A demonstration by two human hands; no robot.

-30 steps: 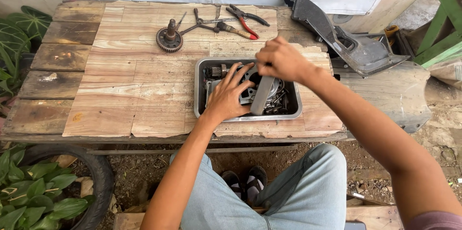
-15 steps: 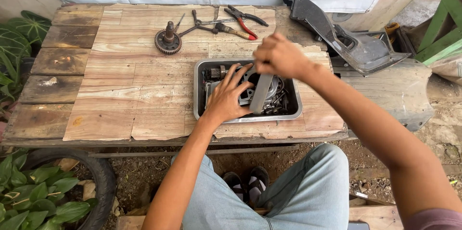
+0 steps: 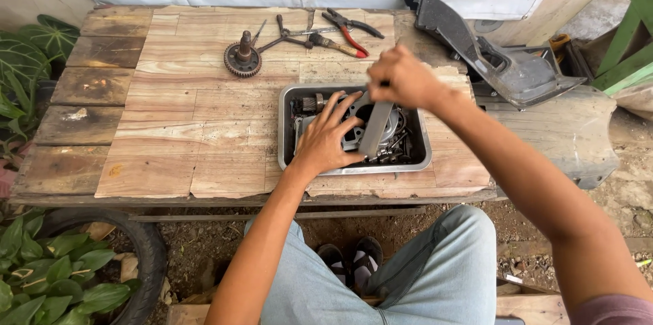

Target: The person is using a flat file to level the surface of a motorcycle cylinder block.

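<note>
A metal tray (image 3: 286, 127) full of several engine parts sits on the wooden table (image 3: 170, 121). My left hand (image 3: 330, 138) lies flat inside the tray, fingers spread over a grey metal casing (image 3: 355, 136). My right hand (image 3: 403, 78) hovers above the tray's far edge and grips the top of a long flat grey metal piece (image 3: 376, 129), which hangs down tilted into the tray over bolts and small parts (image 3: 394, 148).
A toothed gear on a shaft (image 3: 243, 59), a cross wrench (image 3: 280, 36), a wood-handled tool (image 3: 331, 44) and red-handled pliers (image 3: 350, 25) lie at the table's far side. A grey plastic body panel (image 3: 490, 59) rests at the right. Plants (image 3: 27, 59) and a tyre (image 3: 146, 257) stand at the left.
My right hand has lifted the flat grey piece slightly higher over the tray. My left hand stays pressed on the parts.
</note>
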